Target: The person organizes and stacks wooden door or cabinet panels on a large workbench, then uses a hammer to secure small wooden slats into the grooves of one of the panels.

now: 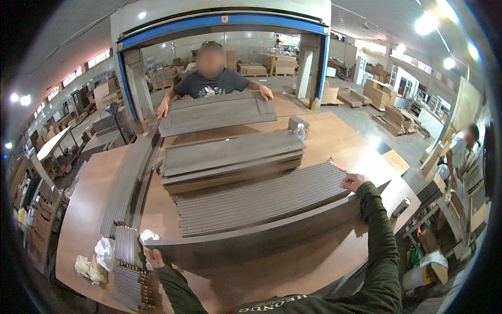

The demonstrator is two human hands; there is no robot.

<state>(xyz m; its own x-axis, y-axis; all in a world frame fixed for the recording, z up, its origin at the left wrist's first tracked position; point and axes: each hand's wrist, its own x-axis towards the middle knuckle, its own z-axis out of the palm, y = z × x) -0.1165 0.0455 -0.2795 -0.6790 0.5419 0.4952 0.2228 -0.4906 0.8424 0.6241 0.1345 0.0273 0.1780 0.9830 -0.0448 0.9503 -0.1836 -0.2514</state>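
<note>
A long dark grey panel (251,238) stands on its edge along the near side of the table. My left hand (152,257) grips its left end, fingers closed round it. At the panel's far right, my right hand (354,182) is closed at the end of a slim red-and-pale tool (337,166); its exact kind is too small to make out. That tool lies over the right ends of a row of grey grooved strips (261,196). Behind the strips sits a stack of flat grey panels (230,153).
Across the table (334,137), a co-worker (214,78) holds a framed grey panel (219,114) with both hands. A clear bottle (299,132) stands by the stack. Bundled strips (117,193) and white plastic bags (105,254) lie left. A can (401,206) stands right.
</note>
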